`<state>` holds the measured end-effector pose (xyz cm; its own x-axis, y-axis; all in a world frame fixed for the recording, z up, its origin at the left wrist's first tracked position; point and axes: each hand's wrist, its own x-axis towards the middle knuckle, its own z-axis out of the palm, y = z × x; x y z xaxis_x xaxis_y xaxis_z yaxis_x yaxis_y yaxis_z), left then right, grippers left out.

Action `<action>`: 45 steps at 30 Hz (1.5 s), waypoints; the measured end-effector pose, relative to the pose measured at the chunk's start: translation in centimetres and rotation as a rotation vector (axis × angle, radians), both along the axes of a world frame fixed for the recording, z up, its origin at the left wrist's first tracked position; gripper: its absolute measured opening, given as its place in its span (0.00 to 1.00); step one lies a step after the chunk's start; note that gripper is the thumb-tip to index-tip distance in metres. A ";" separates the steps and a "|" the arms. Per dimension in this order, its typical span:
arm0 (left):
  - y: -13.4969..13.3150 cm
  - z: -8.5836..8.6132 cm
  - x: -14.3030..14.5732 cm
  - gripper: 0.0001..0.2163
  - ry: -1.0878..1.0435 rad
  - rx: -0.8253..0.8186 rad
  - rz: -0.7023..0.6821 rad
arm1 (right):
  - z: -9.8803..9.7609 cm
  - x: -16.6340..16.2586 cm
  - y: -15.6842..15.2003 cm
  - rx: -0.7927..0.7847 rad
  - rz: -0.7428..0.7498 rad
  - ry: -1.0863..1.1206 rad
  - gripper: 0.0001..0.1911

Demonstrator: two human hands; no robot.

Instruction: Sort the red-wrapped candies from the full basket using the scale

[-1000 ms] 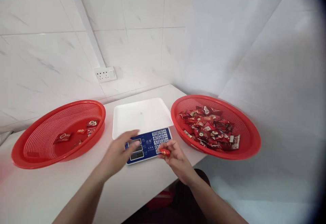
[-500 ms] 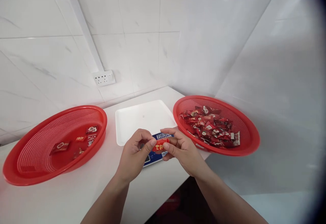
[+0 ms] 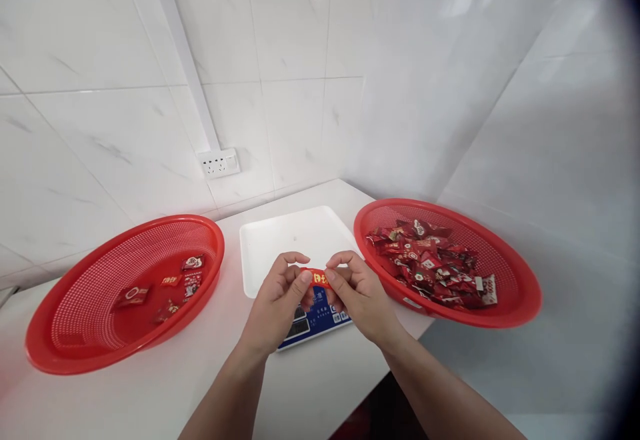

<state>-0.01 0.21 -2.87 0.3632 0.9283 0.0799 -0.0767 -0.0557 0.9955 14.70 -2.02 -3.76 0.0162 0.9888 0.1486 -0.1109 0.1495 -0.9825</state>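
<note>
Between my two hands is a small red candy packet (image 3: 318, 278) with yellow lettering, held above the near edge of a digital scale. My left hand (image 3: 280, 300) pinches its left end between thumb and fingers. The right end is gripped by my right hand (image 3: 361, 297) in the same way. Below them lies the scale's blue keypad panel (image 3: 320, 320), partly covered by my fingers. Behind it extends the scale's white tray (image 3: 285, 233), with nothing on it.
A red mesh basket (image 3: 65, 297) on the left holds several wrapped candies (image 3: 193, 263). To the right, another red basket (image 3: 520, 293) contains a heap of red-wrapped candies (image 3: 435, 263). A white table (image 3: 225, 367) carries everything, with a tiled wall and socket (image 3: 219, 163) behind.
The packet has been turned and stretched flatter between my fingers, its lettering now upright. My hands have moved slightly apart. The view has shifted, so the baskets and scale appear lower and further right.
</note>
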 end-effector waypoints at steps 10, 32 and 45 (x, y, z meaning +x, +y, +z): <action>1.4 -0.7 -0.2 0.14 0.286 0.233 0.409 | -3.0 -1.0 3.3 -0.092 0.019 0.059 0.14; 1.8 -0.1 -0.3 0.23 0.549 0.328 0.447 | -2.1 25.5 5.1 -0.497 -0.202 -1.095 0.33; 1.8 0.1 -1.1 0.23 0.528 0.336 0.481 | -2.2 25.8 5.7 -0.486 -0.014 -1.056 0.26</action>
<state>-1.11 1.98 -2.82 -0.0043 0.9498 0.3129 0.5102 -0.2670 0.8175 40.49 3.72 -6.00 0.1221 0.9459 -0.3008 0.7966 -0.2741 -0.5388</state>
